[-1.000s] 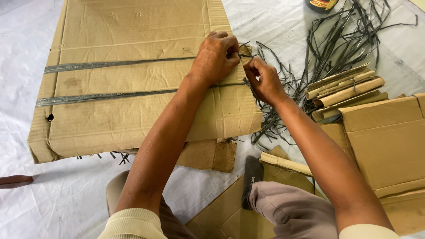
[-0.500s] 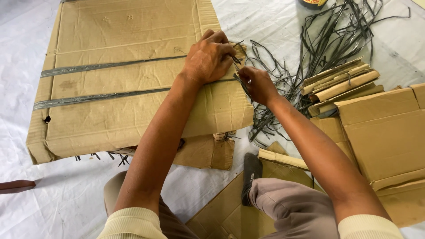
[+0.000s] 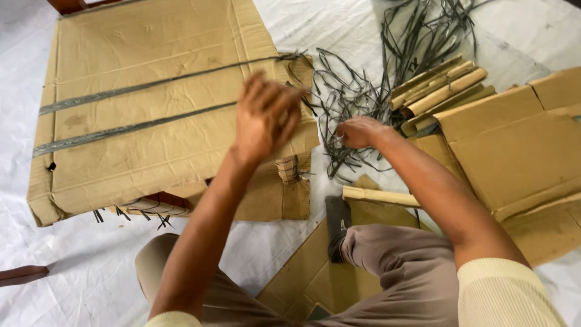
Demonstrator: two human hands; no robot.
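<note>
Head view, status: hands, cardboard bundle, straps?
Left hand open, blurred, above strapped cardboard bundle. Right hand in loose dark straps; grip unclear. Rolled cardboard beside.

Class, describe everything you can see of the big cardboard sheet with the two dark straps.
The cardboard sheet is large, brown, corrugated and creased, lying flat and slightly raised over smaller cardboard pieces on a white floor covering. Two dark straps run across it. The left hand hovers blurred above its right edge; whether it touches is unclear.

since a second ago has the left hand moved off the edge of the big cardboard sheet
Yes. The left hand has lifted off the strap knot at the cardboard sheet's right edge and pulled back toward the person, blurred in motion, fingers spread.
</note>
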